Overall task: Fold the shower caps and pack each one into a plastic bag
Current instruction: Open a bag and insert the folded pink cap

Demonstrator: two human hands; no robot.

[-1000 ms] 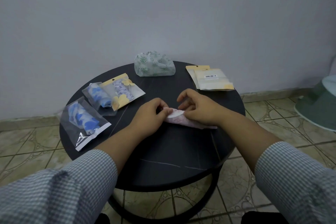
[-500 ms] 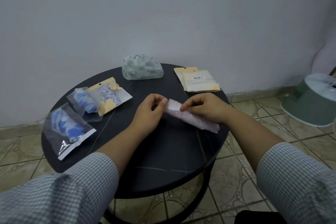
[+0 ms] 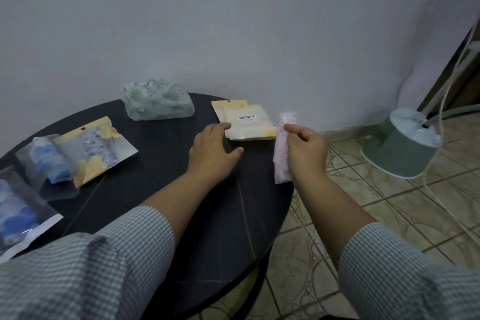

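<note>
Barcode label (image 3: 246,117) — digits illegible

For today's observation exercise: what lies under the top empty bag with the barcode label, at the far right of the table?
Under the barcode bag lies at least one more empty bag; only its yellow header peeks out behind. How many are stacked beneath is hidden. The left hand touches the stack's near corner on the table.

This looks like a room in a home. The floor (image 3: 389,205) is laid with beige patterned tiles, with a tiled skirting along the foot of a plain pale painted wall (image 3: 233,21). A small round black desk (image 3: 166,189) stands close to that wall. A green household appliance (image 3: 401,148) sits on the tiles, with white cords (image 3: 441,117) trailing beside a dark wooden door frame (image 3: 452,78).
</note>
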